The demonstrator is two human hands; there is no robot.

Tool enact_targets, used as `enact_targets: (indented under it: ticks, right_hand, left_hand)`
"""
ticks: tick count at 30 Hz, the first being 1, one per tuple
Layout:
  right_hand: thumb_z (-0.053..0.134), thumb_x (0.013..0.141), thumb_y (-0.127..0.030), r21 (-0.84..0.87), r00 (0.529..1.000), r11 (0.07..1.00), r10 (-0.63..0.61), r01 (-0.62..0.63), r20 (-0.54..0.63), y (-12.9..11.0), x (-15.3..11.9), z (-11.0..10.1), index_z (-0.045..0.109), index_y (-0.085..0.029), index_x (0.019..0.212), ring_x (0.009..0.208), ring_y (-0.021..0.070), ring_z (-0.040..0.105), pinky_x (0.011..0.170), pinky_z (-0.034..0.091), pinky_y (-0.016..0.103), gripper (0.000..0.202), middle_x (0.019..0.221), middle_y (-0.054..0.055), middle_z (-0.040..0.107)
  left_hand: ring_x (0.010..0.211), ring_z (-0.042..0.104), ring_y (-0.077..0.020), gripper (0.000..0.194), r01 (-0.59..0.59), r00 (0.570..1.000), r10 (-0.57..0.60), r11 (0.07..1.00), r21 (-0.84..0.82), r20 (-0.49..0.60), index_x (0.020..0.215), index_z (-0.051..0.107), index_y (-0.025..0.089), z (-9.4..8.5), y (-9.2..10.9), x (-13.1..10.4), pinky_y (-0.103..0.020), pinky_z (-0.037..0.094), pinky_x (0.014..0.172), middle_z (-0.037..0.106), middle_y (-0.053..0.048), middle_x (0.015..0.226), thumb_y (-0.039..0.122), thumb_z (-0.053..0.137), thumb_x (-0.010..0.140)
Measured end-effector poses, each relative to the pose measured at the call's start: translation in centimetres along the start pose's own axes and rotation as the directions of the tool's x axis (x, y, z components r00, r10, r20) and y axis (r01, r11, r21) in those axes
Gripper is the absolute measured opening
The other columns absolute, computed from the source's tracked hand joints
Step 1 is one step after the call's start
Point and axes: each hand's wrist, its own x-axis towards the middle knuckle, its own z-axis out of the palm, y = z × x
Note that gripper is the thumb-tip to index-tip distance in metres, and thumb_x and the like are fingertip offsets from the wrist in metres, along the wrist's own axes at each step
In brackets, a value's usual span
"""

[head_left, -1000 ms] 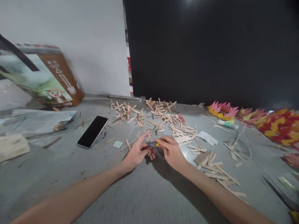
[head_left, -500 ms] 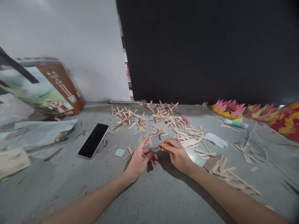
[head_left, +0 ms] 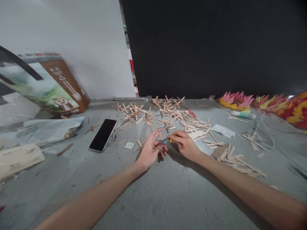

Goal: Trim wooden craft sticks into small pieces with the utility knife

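Note:
Over the middle of the table, my left hand [head_left: 151, 151] is closed with a flat wooden craft stick [head_left: 160, 136] between its fingers. A thin red-and-white striped piece [head_left: 156, 135] also rises from that hand, lying along the forefinger. My right hand [head_left: 188, 145] is closed on a small utility knife [head_left: 165, 141] with a yellow part at its grip. The grey blade end reaches to the left fingertips, at the stick. Fingers hide where blade and wood meet, so I cannot tell whether they touch.
Crossed craft sticks [head_left: 134, 112] lie in heaps beyond my hands, with loose sticks [head_left: 198, 127] to the right. A phone [head_left: 103, 135] lies at left, before a printed bag [head_left: 62, 86]. A glue stick [head_left: 243, 115], a white cable [head_left: 272, 143] and folded-paper pieces [head_left: 236, 101] are at right.
The view has tilted slightly, so the table's things sit a little higher in it. Both hands keep their hold on the stick and the knife, with only slight finger movement.

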Motion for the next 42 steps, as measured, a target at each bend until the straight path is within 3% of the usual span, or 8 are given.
enact_targets:
  ticks: [8, 18, 31, 42]
  right_hand:
    - [0.05, 0.099, -0.009, 0.02, 1.0, 0.999, 0.025, -0.024, -0.012, 0.02, 0.11, 0.04, 0.076, -0.025, 0.12, 0.099, 0.0234, 0.065, 0.088, 0.049, 0.042, 0.037, 0.106, 0.009, 0.074]
    - [0.05, 0.101, -0.008, 0.084, 1.0, 0.996, 0.03, -0.029, -0.006, -0.02, 0.06, -0.03, 0.075, -0.025, 0.12, 0.099, 0.0234, 0.065, 0.089, 0.046, 0.042, 0.035, 0.107, 0.008, 0.074]
    - [0.05, 0.1, -0.009, 0.052, 1.0, 0.998, 0.025, -0.025, 0.003, 0.1, -0.07, 0.02, 0.075, -0.026, 0.119, 0.097, 0.023, 0.066, 0.086, 0.05, 0.041, 0.036, 0.107, 0.008, 0.074]
    - [0.046, 0.098, -0.003, 0.082, 0.999, 0.997, -0.009, 0.006, 0.04, -0.59, 0.04, -0.25, 0.073, -0.025, 0.119, 0.097, 0.0226, 0.064, 0.086, 0.044, 0.041, 0.04, 0.106, 0.007, 0.074]
  left_hand:
    - [0.058, 0.065, -0.0143, 0.077, -0.013, 1.0, 0.013, 1.0, 0.01, 0.019, 0.158, 0.03, 0.021, -0.01, 0.13, 0.0, -0.023, 0.049, 0.053, 0.068, 0.001, 0.076, 0.04, 0.07, 0.094]
    - [0.057, 0.064, -0.0138, 0.073, -0.011, 0.999, 0.011, 1.0, 0.019, 0.034, 0.158, 0.03, 0.023, 0.02, 0.06, -0.08, -0.023, 0.048, 0.052, 0.068, 0.0, 0.077, 0.041, 0.067, 0.097]
    - [0.058, 0.064, -0.0133, 0.074, 0.013, 0.999, -0.013, 1.0, 0.011, 0.033, 0.158, 0.032, 0.023, 0.1, 0.2, -0.15, -0.022, 0.048, 0.054, 0.069, -0.001, 0.079, 0.043, 0.068, 0.096]
    - [0.052, 0.062, -0.0129, 0.068, 0.01, 0.999, -0.014, 0.997, 0.076, 0.052, 0.158, 0.03, 0.024, -0.01, -0.35, -0.2, -0.022, 0.046, 0.051, 0.067, 0.002, 0.071, 0.039, 0.061, 0.1]
